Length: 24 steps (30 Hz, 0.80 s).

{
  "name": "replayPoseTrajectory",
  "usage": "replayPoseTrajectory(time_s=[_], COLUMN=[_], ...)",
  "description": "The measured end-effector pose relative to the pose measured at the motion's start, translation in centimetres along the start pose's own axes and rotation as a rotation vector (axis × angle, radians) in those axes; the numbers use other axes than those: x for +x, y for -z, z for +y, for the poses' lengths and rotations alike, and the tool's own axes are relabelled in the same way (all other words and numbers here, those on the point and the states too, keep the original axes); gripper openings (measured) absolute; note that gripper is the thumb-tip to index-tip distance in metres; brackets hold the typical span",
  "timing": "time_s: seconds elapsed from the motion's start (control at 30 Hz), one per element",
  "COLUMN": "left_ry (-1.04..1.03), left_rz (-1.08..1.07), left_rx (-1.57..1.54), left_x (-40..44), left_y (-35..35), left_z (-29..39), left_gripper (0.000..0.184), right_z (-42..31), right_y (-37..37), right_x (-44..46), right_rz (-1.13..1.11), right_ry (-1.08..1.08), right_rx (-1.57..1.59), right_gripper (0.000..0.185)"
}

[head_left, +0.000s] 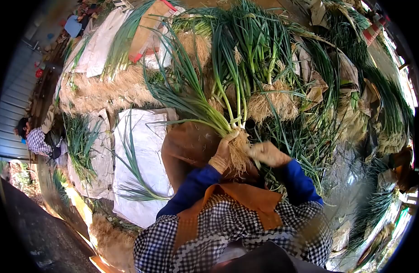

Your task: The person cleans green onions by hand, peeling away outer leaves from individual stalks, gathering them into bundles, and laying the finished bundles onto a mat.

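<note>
My left hand (225, 146) is wrapped round a bunch of green onions (234, 104) at the white stem bases. Their long leaves fan up and away from me, and the tan, stringy roots (238, 152) hang toward my lap. My right hand (269, 154) is just right of those roots, its fingers curled in and slightly blurred. Whether it pinches some root strands or a loose leaf, I cannot make out. Both hands look covered by pale, dirty gloves, below blue sleeves. A brown covering (191, 141) lies over my knees beneath the bunch.
Rooted green onions (273, 102) are heaped ahead, beside a long row of roots (109, 91) under white sacks. A white sack (139, 150) with a few onions lies left. Loose leaves (305, 136) cover the ground right. Another person (39, 141) sits far left.
</note>
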<state>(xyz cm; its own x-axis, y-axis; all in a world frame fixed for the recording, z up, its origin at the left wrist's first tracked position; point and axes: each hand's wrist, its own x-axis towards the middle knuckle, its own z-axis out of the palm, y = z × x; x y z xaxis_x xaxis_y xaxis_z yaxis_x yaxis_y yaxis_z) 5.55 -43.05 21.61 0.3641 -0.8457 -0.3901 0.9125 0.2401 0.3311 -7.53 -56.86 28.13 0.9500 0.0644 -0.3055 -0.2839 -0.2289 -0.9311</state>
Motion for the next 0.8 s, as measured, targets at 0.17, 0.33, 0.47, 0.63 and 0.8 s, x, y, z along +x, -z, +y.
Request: replayPoseTrajectory(time_s=[0.17,0.33,0.47,0.63,0.8], left_ry=[0.055,0.032,0.054,-0.092,-0.037], left_rz=[-0.077,-0.025,0.067,0.0,-0.053], left_rx=[-0.049,0.011,0.034,-0.073,-0.223], left_x=[0.4,0.6,0.8,0.1,0.1], left_y=[-0.6,0.9,1.5,-0.5,-0.2], left_z=[0.3,-1.0,-0.6,0.0,0.5], left_gripper=[0.023,0.02,0.022,0.016,0.016], right_z=[1.4,-0.7,0.1,-1.0,3.8], right_y=[2.3,4.5,4.8,1.0,4.2], right_x=[-4.3,5.1,8.8,-1.1,-6.3], right_rz=[-0.158,0.486,0.171,-0.285,-0.059], right_ry=[-0.592,0.274,0.234,0.194,0.02], right_rx=[-0.884,-0.91,-0.258,0.339,0.309], right_gripper=[0.036,0.048,0.032,0.032,0.028])
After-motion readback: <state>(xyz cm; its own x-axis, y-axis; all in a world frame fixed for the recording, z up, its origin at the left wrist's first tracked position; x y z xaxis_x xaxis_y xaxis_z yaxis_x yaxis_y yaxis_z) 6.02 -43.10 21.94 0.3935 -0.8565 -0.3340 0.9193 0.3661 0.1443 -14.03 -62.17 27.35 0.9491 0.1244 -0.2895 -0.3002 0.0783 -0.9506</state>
